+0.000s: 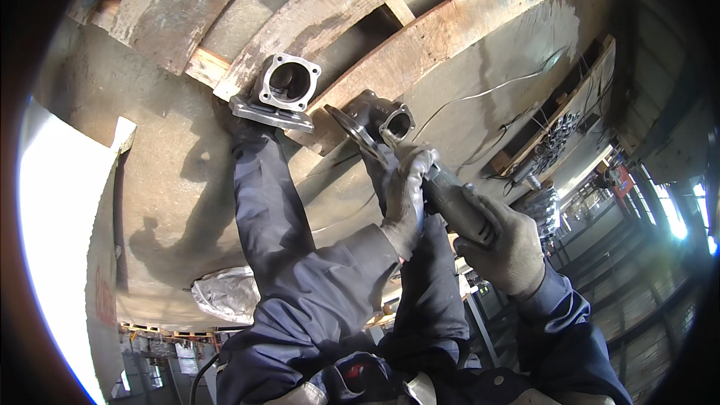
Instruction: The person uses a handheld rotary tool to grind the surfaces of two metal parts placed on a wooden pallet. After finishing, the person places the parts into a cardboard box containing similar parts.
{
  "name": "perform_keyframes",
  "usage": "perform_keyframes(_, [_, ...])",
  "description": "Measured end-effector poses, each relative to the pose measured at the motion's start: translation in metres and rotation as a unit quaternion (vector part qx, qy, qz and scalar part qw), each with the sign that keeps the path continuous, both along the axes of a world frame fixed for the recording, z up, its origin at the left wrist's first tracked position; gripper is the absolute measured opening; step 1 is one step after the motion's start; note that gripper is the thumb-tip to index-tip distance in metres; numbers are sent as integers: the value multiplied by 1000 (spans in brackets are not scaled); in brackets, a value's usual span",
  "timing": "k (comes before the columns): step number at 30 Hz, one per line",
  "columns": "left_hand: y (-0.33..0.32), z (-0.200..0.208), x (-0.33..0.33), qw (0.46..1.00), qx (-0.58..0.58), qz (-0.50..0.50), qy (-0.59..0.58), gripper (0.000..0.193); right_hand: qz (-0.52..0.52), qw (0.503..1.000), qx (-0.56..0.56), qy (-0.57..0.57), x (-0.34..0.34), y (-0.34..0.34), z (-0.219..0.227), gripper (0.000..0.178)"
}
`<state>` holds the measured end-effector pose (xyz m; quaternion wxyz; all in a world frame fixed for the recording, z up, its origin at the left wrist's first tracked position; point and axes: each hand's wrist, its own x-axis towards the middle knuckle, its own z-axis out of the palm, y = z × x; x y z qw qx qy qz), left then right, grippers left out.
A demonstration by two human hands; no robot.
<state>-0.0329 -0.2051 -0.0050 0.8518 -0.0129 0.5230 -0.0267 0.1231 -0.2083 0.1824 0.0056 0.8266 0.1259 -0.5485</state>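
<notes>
A dark grey-green hand-held power grinder (455,199) slants across the middle, held in both gloved hands. My left hand (409,199) is closed around its front end and hides much of the working head. My right hand (506,244) grips the rear of the body. Just beyond the tool's front end is a dark cast metal housing (371,116) with a round flange and a square-flanged opening; whether the tool touches it I cannot tell. To its left a second metal housing (285,88) stands with its bright bolt-holed flange facing up.
Wooden pallet boards (442,11) run along the far side. A pale cable (487,94) crosses the concrete floor (172,202). At the right, small metal parts (555,139) lie on another pallet. A silvery crumpled bag (227,295) sits left of my legs.
</notes>
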Motion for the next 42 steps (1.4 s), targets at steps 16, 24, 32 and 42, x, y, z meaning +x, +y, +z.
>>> perform_keyframes(16, [-3,-2,18,993,61,-99,-2,37,-44,998,5,-35,0,-7,7,76])
perform_keyframes(24, [-8,-13,36,984,102,-137,-46,37,-53,998,4,-34,11,-25,0,74])
perform_keyframes(32, [-17,-26,36,992,73,-87,-57,37,-68,996,37,-39,19,-36,-23,73])
perform_keyframes(42, [-39,-3,36,993,50,-101,-31,27,-151,987,30,-43,0,-68,1,74])
